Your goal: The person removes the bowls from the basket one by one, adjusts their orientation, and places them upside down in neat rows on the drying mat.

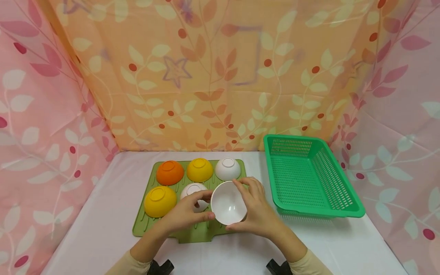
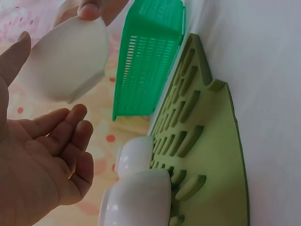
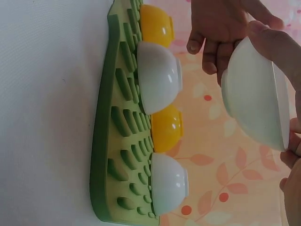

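A white bowl is held above the front right part of the green drying mat, its hollow turned toward the head camera. My right hand grips it by the rim, with thumb and fingers spread across it. My left hand is at the bowl's left side with loosely bent fingers and the thumb near the rim; in the left wrist view a gap shows between the fingers and the bowl's base. Behind that hand, a second white bowl sits upside down on the mat, partly covered.
Also upside down on the mat are an orange bowl, a back yellow bowl, a front yellow bowl and a back white bowl. A green plastic basket stands at the right. Patterned cloth encloses the white table.
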The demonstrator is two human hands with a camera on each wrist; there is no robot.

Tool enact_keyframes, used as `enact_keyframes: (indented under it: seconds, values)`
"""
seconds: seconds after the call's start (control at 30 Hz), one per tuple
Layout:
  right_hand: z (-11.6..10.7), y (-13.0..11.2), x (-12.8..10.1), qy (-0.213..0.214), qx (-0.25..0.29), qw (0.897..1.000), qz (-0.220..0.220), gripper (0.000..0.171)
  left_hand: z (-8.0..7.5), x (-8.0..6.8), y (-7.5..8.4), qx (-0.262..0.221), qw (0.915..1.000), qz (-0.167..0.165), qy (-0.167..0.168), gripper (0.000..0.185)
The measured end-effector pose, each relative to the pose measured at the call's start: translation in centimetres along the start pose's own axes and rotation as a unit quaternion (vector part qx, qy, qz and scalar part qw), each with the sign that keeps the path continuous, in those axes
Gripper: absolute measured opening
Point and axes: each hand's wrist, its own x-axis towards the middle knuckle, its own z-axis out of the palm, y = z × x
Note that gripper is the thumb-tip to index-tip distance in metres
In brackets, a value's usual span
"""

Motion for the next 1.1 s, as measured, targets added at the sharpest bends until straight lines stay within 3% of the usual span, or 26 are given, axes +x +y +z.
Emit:
enact_keyframes:
  seconds: [0.2, 0.4, 0.67, 0.77, 0.87, 1.0, 1.1]
  values:
    - [0.2, 0.1, 0.1, 0.026, -0.015, 0.998, -0.052, 0.135, 0.3, 0.1, -0.1, -0.031, 0.9994, -0.015, -0.006, 0.055]
    - [0.4, -0.1, 0.2, 0.045, -0.028, 0.996, -0.07, 0.134, 0.4, 0.1, 0.1, -0.09, 0.9954, -0.035, -0.003, 0.059]
    - [0.6, -0.2, 0.2, 0.064, -0.025, 0.995, -0.073, 0.128, 0.5, 0.2, 0.2, -0.154, 0.9863, -0.045, 0.04, 0.067]
    - [0.4, -0.5, 0.2, 0.058, 0.013, 0.998, -0.032, 0.123, 0.6, 0.2, 0.2, -0.138, 0.9868, -0.041, 0.074, 0.067]
    - [-0.1, -0.9, 0.2, 0.037, 0.07, 0.996, 0.048, 0.117, 0.5, 0.1, 0.3, -0.1, 0.9884, -0.038, 0.107, 0.069]
    - [-0.8, -1.2, 0.3, 0.006, 0.151, 0.977, 0.15, 0.108, 0.5, -0.2, 0.5, -0.04, 0.9909, -0.016, 0.127, 0.072]
    - [-1.1, -1.2, 0.4, -0.017, 0.2, 0.96, 0.195, 0.1, 0.5, -0.3, 0.6, -0.013, 0.9912, 0.014, 0.131, 0.072]
